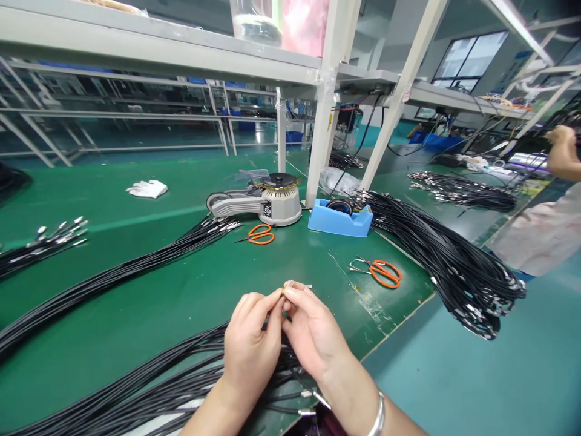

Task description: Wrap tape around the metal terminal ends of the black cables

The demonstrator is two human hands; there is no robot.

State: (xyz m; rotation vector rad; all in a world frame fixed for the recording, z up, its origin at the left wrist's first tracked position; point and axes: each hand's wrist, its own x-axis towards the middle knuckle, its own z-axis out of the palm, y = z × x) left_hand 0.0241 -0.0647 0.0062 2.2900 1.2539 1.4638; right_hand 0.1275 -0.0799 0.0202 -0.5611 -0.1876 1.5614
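Observation:
My left hand and my right hand meet above the front edge of the bench. Their fingertips pinch a small metal cable terminal, and my fingers hide most of the cable behind it. Below both hands lies a bundle of black cables with metal terminals on its ends. A silver bangle circles my right wrist.
The green-topped workbench holds more black cable bundles, orange-handled scissors, a round tape machine and a blue tape dispenser. Shelf posts rise behind. A co-worker's hand is at the right.

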